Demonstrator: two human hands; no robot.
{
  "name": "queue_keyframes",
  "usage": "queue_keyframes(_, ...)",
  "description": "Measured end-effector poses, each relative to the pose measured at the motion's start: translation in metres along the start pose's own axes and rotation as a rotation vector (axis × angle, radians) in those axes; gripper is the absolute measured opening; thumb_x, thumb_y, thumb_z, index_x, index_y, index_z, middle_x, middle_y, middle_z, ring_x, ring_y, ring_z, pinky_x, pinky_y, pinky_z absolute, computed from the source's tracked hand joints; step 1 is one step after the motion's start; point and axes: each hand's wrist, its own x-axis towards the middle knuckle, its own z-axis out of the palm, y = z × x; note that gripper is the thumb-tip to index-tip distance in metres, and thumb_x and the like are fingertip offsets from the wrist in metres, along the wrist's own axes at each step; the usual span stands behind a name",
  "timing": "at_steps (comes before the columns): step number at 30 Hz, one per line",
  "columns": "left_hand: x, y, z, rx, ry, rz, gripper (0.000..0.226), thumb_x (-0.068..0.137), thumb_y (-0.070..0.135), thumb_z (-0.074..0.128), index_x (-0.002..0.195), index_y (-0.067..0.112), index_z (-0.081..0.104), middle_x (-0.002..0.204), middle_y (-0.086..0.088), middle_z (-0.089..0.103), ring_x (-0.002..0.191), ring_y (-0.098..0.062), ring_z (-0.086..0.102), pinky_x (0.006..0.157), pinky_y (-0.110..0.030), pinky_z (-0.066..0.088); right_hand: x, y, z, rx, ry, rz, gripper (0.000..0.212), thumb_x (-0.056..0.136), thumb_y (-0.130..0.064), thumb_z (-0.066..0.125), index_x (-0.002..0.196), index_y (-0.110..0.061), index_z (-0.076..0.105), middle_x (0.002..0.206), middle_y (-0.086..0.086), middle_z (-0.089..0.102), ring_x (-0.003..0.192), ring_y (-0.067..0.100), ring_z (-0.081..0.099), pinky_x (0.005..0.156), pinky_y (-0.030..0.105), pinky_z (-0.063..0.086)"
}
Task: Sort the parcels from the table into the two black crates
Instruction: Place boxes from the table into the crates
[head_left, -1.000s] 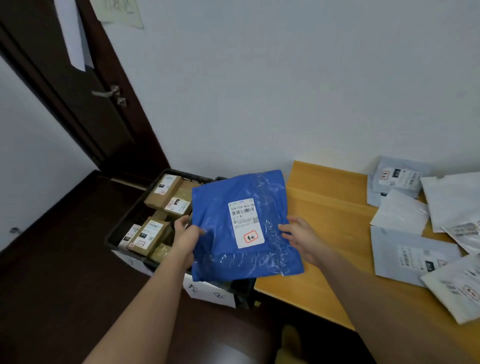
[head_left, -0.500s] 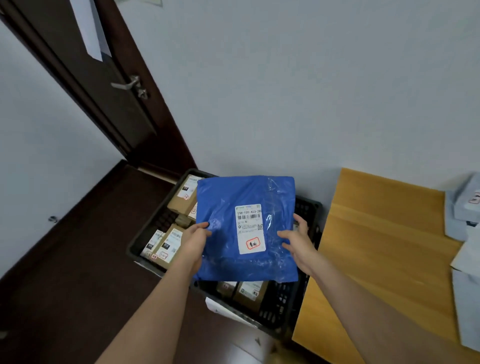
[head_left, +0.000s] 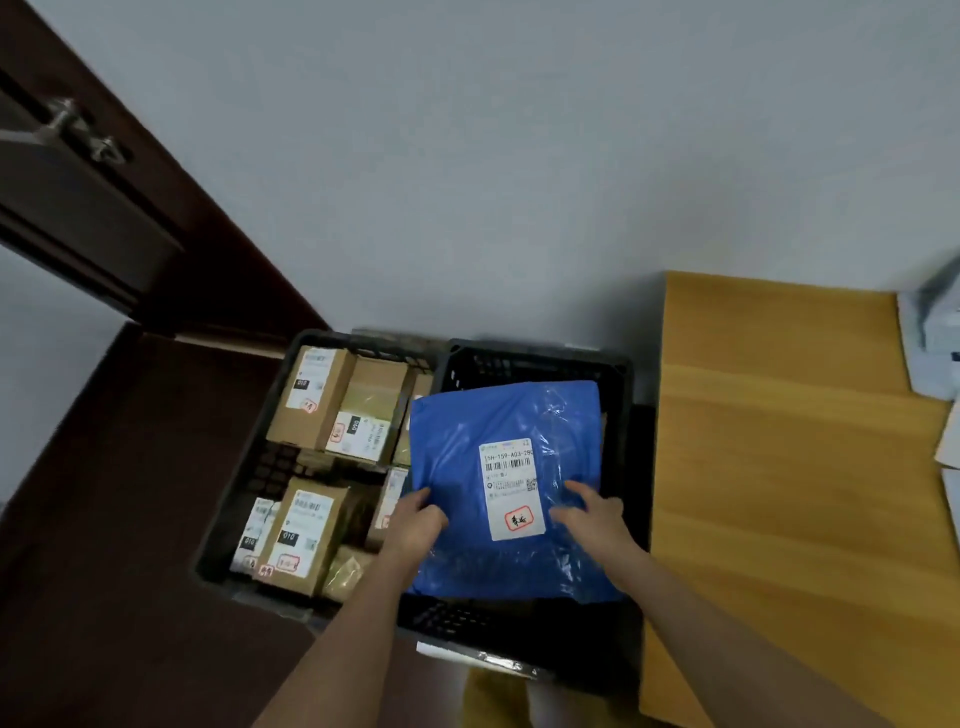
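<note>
L hand: gripped blue parcel at its L edge.
R hand: held its R side, fingers on top.
Parcel: over right crate, not yet released.
Left crate: approx. full w/ brown boxes.
Desk: more parcels left at far R; sorting prob. partway.

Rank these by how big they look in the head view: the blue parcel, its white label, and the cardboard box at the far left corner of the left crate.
1. blue parcel, clearly largest, though held nearer the camera.
2. cardboard box.
3. white label, smallest; close to the box, so this order is less sure.
</note>
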Motion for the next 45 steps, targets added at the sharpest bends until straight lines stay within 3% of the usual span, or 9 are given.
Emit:
queue_keyframes(5, 0.048, -0.022, 0.012, 0.187, -0.166, 0.080, 0.028, 0.090, -0.010, 0.040, 0.095, 0.013, 0.054, 0.102, -0.004, 0.058, 0.078, -0.008, 0.052, 0.065, -0.013, 0.042, 0.015, 0.033, 0.033, -0.153, -0.001, 0.103, 0.060, 0.095, -0.023, 0.059, 0.149, -0.016, 0.034, 0.147, 0.014, 0.017, 0.130, 0.030, 0.040, 0.106, 0.028, 0.036)
queue_keyframes(8, 0.082, -0.053, 0.021, 0.303, -0.270, 0.125, 0.025, 0.084, -0.009, 0.042, 0.093, -0.001, 0.063, 0.095, -0.019, 0.068, 0.091, -0.033, 0.065, 0.071, -0.023, 0.049, 0.032, 0.059, 0.056, -0.216, -0.062, 0.176, 0.059, 0.096, -0.021, 0.057, 0.149, -0.017, 0.031, 0.146, 0.016, 0.017, 0.131, 0.030, 0.038, 0.111, 0.028, 0.031)
queue_keyframes(13, 0.110, -0.095, 0.033, 0.532, -0.433, 0.048, 0.017, 0.097, 0.014, 0.047, 0.091, 0.007, 0.061, 0.092, -0.005, 0.063, 0.080, -0.011, 0.059, 0.071, -0.021, 0.050, 0.057, 0.088, 0.082, -0.302, -0.140, 0.264, 0.066, 0.097, -0.028, 0.056, 0.152, -0.022, 0.021, 0.152, 0.017, 0.019, 0.135, 0.031, 0.035, 0.112, 0.030, 0.031)
queue_keyframes(17, 0.121, -0.095, 0.039, 0.798, -0.336, 0.187, 0.008, 0.096, 0.019, 0.049, 0.097, 0.012, 0.051, 0.108, -0.005, 0.051, 0.089, -0.015, 0.055, 0.069, -0.023, 0.048, 0.082, 0.092, 0.084, -0.452, -0.093, 0.263, 0.045, 0.091, -0.035, 0.058, 0.130, -0.015, 0.047, 0.124, 0.011, 0.056, 0.099, 0.019, 0.058, 0.088, 0.033, 0.055)
queue_keyframes(19, 0.128, -0.090, 0.044, 0.974, -0.168, 0.356, 0.036, 0.094, 0.025, 0.054, 0.124, 0.011, 0.042, 0.129, -0.009, 0.036, 0.110, -0.024, 0.049, 0.078, -0.030, 0.048, 0.092, 0.088, 0.078, -0.599, 0.068, 0.212, 0.050, 0.092, -0.031, 0.058, 0.135, -0.015, 0.038, 0.132, 0.015, 0.042, 0.102, 0.024, 0.055, 0.076, 0.032, 0.053)
queue_keyframes(22, 0.148, -0.078, 0.058, 1.085, -0.096, 0.578, 0.084, 0.092, 0.041, 0.060, 0.153, 0.020, 0.007, 0.154, -0.012, 0.010, 0.136, -0.030, 0.026, 0.105, -0.039, 0.038, 0.114, 0.081, 0.072, -0.702, 0.250, 0.005, 0.083, 0.093, -0.029, 0.060, 0.155, -0.026, 0.005, 0.156, 0.013, 0.002, 0.138, 0.036, 0.023, 0.100, 0.046, 0.046)
queue_keyframes(27, 0.203, -0.073, 0.080, 1.114, -0.251, 0.601, 0.125, 0.074, 0.065, 0.070, 0.150, 0.032, -0.024, 0.161, 0.001, -0.023, 0.148, -0.030, -0.018, 0.116, -0.057, -0.006, 0.169, 0.089, 0.069, -0.833, 0.131, -0.129, 0.106, 0.088, -0.048, 0.063, 0.150, -0.040, -0.022, 0.160, -0.002, -0.029, 0.146, 0.031, -0.027, 0.116, 0.060, -0.011)
queue_keyframes(37, 0.196, -0.103, 0.089, 1.128, -0.323, 0.676, 0.087, 0.087, 0.057, 0.059, 0.155, 0.028, 0.014, 0.148, -0.001, 0.031, 0.137, -0.025, 0.032, 0.117, -0.054, 0.018, 0.155, 0.138, 0.089, -0.726, 0.038, -0.045, 0.064, 0.087, -0.041, 0.059, 0.146, -0.033, 0.033, 0.139, 0.002, 0.040, 0.128, 0.031, 0.032, 0.110, 0.055, 0.030)
queue_keyframes(45, 0.191, -0.109, 0.103, 1.087, -0.217, 0.542, 0.042, 0.089, 0.047, 0.052, 0.118, 0.017, 0.060, 0.118, -0.004, 0.060, 0.113, -0.024, 0.053, 0.094, -0.046, 0.047, 0.162, 0.146, 0.101, -0.651, 0.007, 0.008, 0.080, 0.089, -0.040, 0.059, 0.155, -0.031, 0.014, 0.161, 0.001, 0.019, 0.144, 0.030, 0.015, 0.118, 0.053, 0.017)
